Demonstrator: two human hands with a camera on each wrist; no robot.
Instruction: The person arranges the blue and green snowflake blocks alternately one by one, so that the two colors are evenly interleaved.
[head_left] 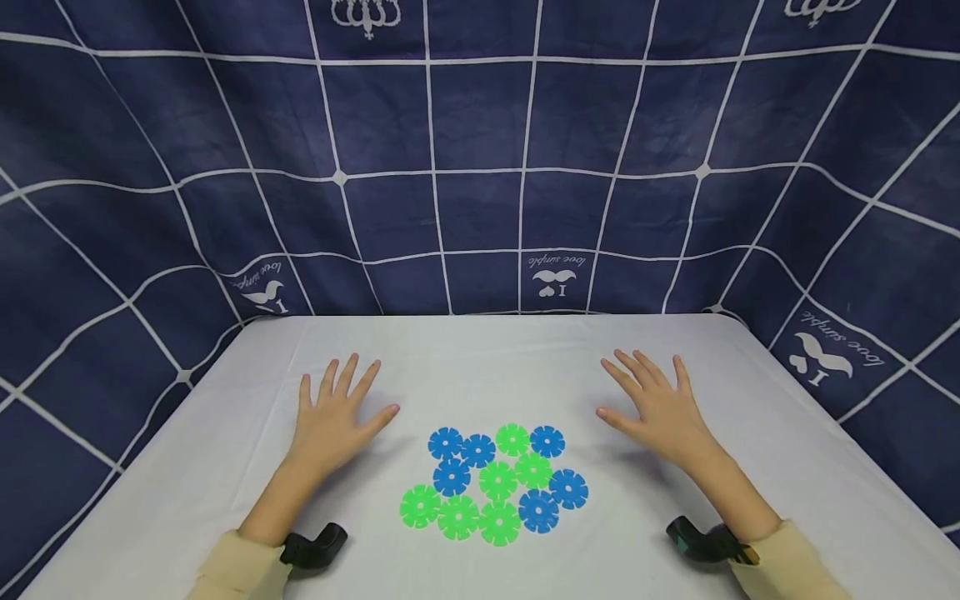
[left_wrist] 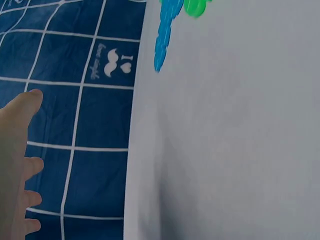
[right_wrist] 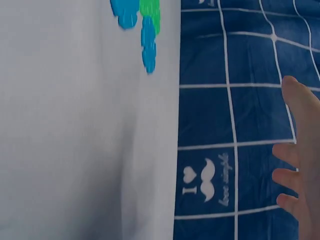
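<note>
Several flat, notched plastic discs in blue and green lie in a loose cluster on the white table, some touching. Among them are a green disc (head_left: 419,506) at the left and a blue disc (head_left: 568,488) at the right. My left hand (head_left: 330,427) is spread above the table left of the cluster, holding nothing. On the other side my right hand (head_left: 663,417) hovers likewise, fingers apart and nothing in it. The left wrist view catches the edge of blue discs (left_wrist: 164,35) at the top; the right wrist view shows blue discs (right_wrist: 148,45) too.
A white cloth covers the table (head_left: 495,367). Behind it and at both sides hangs a dark blue curtain (head_left: 480,208) with white grid lines. Black wrist mounts (head_left: 315,547) sit at the cuffs of the pale yellow sleeves (head_left: 240,568).
</note>
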